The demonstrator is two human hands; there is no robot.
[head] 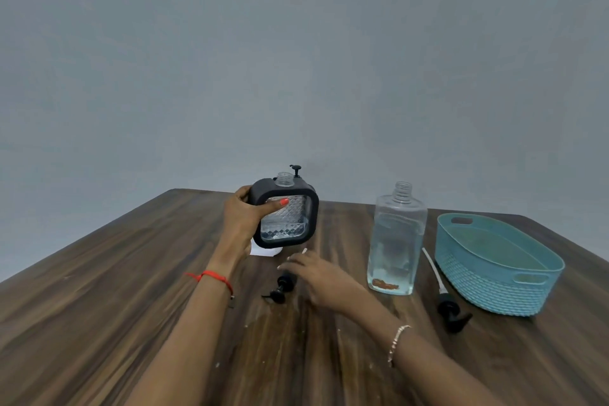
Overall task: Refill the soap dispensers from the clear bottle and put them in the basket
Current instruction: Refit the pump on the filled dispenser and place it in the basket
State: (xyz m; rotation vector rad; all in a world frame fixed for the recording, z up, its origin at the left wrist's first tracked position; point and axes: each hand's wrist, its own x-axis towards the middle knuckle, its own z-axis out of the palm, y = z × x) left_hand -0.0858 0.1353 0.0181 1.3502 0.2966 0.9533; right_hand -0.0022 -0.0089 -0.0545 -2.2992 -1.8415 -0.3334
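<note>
Left fingers [278, 203]: wrapping around the side of the soap dispenser [286, 212], thumb across its patterned clear front, gripping it firmly.
Right fingers [293, 262]: spreading loosely over a black pump head [283, 285] on the desk; blurred, so I cannot tell whether they are closing on it.
Left hand [242, 219]: holding the dispenser above the desk, slightly tilted, a red thread showing at the wrist.
Right hand [321, 277]: hovering low over the desk between the dispenser and the clear bottle, a beaded bracelet showing at the wrist.
Soap dispenser: sitting in a black square frame, its threaded neck open, a little clear liquid lying at the bottom.
Clear bottle [397, 241]: standing upright and uncapped to the right of the hands, liquid filling most of it.
Second pump [448, 300]: lying between the bottle and the basket, its white tube pointing away.
Basket [494, 290]: resting at the right side of the desk [99, 323].
</note>
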